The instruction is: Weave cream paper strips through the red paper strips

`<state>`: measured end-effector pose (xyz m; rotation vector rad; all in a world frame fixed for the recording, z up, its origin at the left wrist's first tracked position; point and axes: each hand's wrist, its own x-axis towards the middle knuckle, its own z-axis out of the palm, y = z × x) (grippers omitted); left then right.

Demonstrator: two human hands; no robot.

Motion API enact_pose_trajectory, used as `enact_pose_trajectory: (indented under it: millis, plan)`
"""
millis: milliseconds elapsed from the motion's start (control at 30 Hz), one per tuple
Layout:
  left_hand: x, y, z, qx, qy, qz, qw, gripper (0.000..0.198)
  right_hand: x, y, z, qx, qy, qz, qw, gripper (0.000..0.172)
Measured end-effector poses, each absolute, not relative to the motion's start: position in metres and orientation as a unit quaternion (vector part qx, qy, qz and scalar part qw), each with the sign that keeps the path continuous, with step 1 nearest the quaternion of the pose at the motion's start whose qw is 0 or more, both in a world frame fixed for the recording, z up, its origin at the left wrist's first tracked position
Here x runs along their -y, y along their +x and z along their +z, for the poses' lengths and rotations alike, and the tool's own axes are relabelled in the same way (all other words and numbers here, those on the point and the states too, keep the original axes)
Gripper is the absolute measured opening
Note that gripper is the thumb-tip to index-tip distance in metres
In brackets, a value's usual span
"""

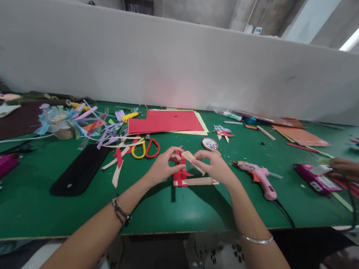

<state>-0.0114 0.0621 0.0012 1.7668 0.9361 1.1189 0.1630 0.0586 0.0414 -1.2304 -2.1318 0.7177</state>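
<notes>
My left hand (164, 166) is closed, its thumb and fingers pinching a small piece of woven red paper strips (179, 177) over the table. With my right hand (212, 164), also closed, I pinch a cream paper strip (190, 156) that crosses the top of the red strips. Another cream strip (202, 181) sticks out to the right from the lower end of the woven piece. The fingertips partly hide where the strips overlap. Beyond my right hand lies a round container of small beads or bits (210, 144).
On the green table (153, 216) are scissors (152, 149), red paper sheets (171, 123), a black case (80, 170) and a pink glue gun (259, 178) with its cord. Ribbon scraps (113, 131) lie left; a purple power strip (317, 178) and another person's hand (352, 168) are right.
</notes>
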Motion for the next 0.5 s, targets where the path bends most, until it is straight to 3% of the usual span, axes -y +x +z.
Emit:
enact_pose_trajectory:
  millis: [500]
  plan:
    - [-0.0598, -0.0129, 0.0045, -0.365, 0.713, 0.442, 0.402, 0.028, -0.0486, 0.1602, 0.0428, 0.819, -0.495, 0.085, 0.278, 0.02]
